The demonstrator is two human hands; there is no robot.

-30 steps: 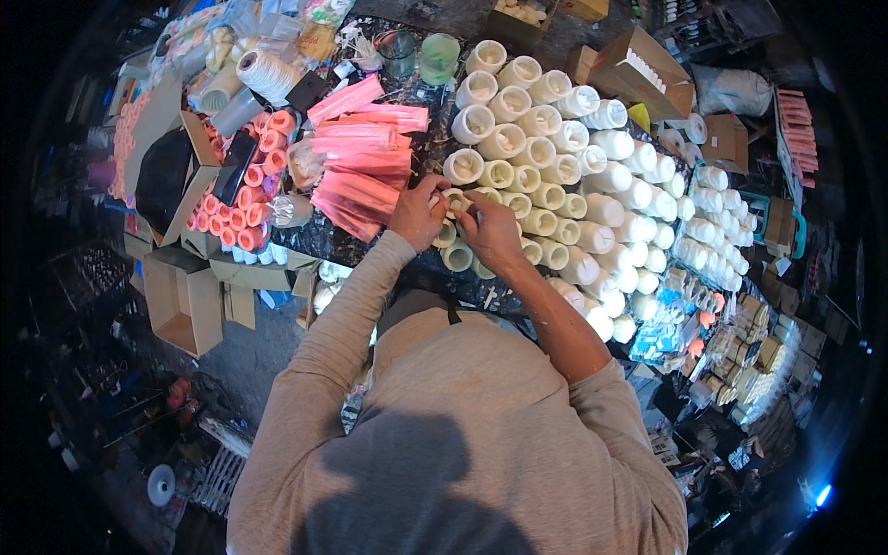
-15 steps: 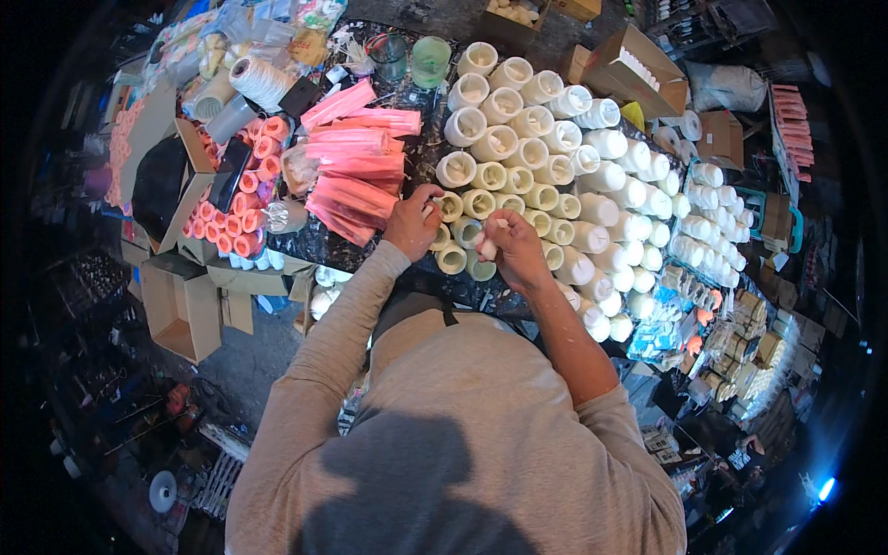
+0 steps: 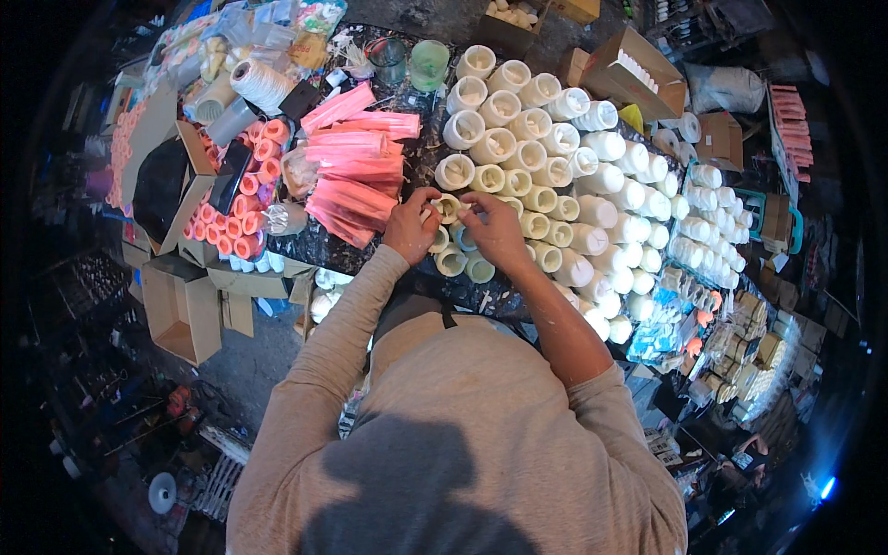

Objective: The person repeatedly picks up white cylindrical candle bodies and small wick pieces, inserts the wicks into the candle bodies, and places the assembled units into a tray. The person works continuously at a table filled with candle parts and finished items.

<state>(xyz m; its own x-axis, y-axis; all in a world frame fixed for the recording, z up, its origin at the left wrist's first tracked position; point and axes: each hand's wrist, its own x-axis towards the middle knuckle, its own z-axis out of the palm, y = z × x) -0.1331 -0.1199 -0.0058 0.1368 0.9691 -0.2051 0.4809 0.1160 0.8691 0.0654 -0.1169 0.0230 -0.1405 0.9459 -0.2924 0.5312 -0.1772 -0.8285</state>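
Both hands have drawn back together since a moment ago: the right hand (image 3: 499, 231), which half a second back was reaching lower among the cups, is now up beside the left hand (image 3: 412, 227), and the two nearly meet at the fingertips. Between them sits a small pale cup (image 3: 450, 207), its open mouth facing up, right at the near edge of the big cluster of white cups (image 3: 573, 176). Left-hand fingers curl around the cup's left side, thumb and forefinger closed on its rim. Right-hand fingers pinch together just over the cup's right edge; whether they grip the rim or something tiny above it, I cannot tell, it is too small here. So the cup lies squarely between the two sets of fingertips, touching the left ones.

Just below the hands, three more pale cups (image 3: 462, 264) stand on the dark table (image 3: 324, 250), close to the wrists. Left of the left hand lies a heap of pink wrapped bundles (image 3: 356, 176), almost touching the knuckles. Further left, a row of orange-rimmed cups (image 3: 236, 217) runs beside an open cardboard box (image 3: 176, 185). At the far edge stand two glass tumblers (image 3: 409, 61), one clear, one green, well apart from the hands.
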